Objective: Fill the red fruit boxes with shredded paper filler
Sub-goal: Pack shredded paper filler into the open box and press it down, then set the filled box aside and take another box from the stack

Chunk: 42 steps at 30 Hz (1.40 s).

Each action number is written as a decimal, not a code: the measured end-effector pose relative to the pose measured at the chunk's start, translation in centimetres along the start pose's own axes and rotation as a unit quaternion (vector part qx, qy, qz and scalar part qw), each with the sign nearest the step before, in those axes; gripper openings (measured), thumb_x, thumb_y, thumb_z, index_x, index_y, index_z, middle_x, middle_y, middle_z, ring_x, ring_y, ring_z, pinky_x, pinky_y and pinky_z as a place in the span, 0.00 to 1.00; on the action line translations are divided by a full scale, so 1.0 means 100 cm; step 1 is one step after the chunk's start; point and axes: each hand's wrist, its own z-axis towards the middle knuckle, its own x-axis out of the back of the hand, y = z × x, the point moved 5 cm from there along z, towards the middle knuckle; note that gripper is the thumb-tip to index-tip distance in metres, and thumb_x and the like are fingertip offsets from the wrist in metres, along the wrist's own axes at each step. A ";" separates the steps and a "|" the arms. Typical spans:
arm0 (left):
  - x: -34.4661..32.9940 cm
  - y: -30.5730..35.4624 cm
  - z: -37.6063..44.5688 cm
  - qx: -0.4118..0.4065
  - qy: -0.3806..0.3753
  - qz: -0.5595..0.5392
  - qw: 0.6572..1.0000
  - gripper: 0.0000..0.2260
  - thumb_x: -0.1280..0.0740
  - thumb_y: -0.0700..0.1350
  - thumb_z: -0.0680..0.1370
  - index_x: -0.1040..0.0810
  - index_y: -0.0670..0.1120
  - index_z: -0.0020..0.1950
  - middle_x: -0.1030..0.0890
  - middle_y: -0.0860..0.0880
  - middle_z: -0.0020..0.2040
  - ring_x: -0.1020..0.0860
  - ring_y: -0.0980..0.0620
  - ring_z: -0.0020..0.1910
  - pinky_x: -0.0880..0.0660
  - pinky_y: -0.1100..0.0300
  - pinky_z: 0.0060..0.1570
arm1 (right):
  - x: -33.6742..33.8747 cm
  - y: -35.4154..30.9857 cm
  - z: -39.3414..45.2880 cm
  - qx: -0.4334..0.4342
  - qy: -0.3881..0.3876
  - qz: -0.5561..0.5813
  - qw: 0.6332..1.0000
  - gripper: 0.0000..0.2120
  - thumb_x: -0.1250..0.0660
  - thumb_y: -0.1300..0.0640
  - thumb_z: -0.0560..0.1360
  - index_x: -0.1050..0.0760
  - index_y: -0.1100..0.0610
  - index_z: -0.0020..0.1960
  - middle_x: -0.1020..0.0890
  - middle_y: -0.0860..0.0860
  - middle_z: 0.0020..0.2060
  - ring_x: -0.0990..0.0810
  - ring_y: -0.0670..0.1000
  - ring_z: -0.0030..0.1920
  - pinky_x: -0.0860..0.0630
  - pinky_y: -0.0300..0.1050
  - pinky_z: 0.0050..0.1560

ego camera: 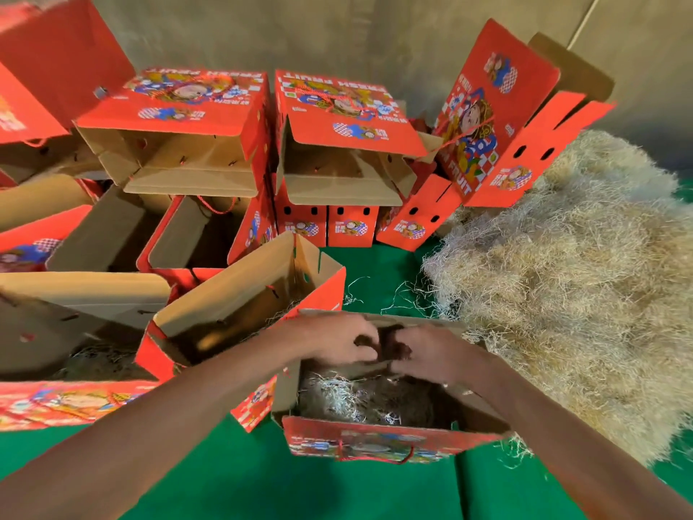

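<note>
Straw-coloured shredded paper (348,397) already lies in the near red box (375,441), where the left hand (337,341) and right hand (420,350) meet with fingers curled at its far wall; what they grip I cannot tell. The big filler heap (570,287) sits just right, and several stacked boxes (337,159) behind look empty, so most filling seems left.

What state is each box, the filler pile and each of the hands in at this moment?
Nearest box: open, partly filled with shredded paper.
Box to its left: open, tilted, little filler.
Two back boxes: open, flaps up.
Filler pile: heaped loose on green cloth.
Left hand: fingers curled, over nearest box.
Right hand: likewise; contents unclear.
</note>
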 end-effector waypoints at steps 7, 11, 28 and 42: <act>0.075 -0.019 -0.036 -0.043 0.380 -0.101 0.919 0.06 0.32 0.42 0.80 0.20 0.50 0.56 0.20 0.55 0.53 0.21 0.58 0.51 0.23 0.57 0.55 | 0.035 -0.007 -0.003 -0.001 0.208 -0.084 0.975 0.13 0.36 0.39 0.78 0.33 0.48 0.50 0.28 0.43 0.42 0.23 0.46 0.36 0.20 0.44 0.38; 0.075 -0.052 -0.037 0.082 0.345 -0.063 0.933 0.18 0.28 0.44 0.77 0.28 0.53 0.65 0.23 0.52 0.62 0.23 0.53 0.58 0.24 0.52 0.59 | 0.027 0.001 0.005 -0.010 0.243 -0.138 0.960 0.20 0.36 0.35 0.76 0.34 0.48 0.57 0.30 0.43 0.49 0.30 0.40 0.31 0.31 0.33 0.26; 0.047 -0.078 -0.018 0.267 0.085 -0.236 0.931 0.12 0.33 0.39 0.74 0.21 0.45 0.56 0.18 0.43 0.50 0.20 0.42 0.44 0.21 0.52 0.41 | 0.012 0.064 -0.027 -0.096 0.108 -0.025 0.989 0.17 0.31 0.45 0.77 0.21 0.50 0.63 0.16 0.45 0.43 0.18 0.42 0.41 0.32 0.28 0.35; 0.037 -0.037 -0.021 0.219 -0.033 -0.002 0.975 0.13 0.34 0.37 0.74 0.24 0.43 0.58 0.20 0.44 0.51 0.26 0.48 0.43 0.31 0.56 0.39 | 0.047 0.177 -0.112 -0.176 0.129 0.068 0.973 0.15 0.29 0.43 0.76 0.19 0.52 0.57 0.17 0.48 0.52 0.22 0.39 0.44 0.30 0.33 0.39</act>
